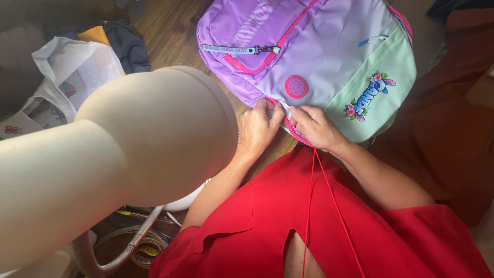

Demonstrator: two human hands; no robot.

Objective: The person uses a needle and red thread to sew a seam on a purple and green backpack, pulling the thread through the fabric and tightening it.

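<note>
Beige lamp head (pixel 154 134), closest to the lens, covers the left of the view; both hands work at the near edge of a backpack (pixel 329 56).

Left hand (pixel 257 128) and right hand (pixel 316 127) sit close together, fingertips pinching the pink-zippered lower edge of the pastel purple and mint backpack. Whether a needle is held cannot be told. Red thread (pixel 311 206) runs from the right hand down over the red garment (pixel 309 231). Backpack lies flat on the wooden table (pixel 170 31), extending away from the hands toward the top of the view. White plastic bag (pixel 72 72) lies far left; a measuring tape (pixel 146 249) lies beneath the lamp's flexible neck.
</note>
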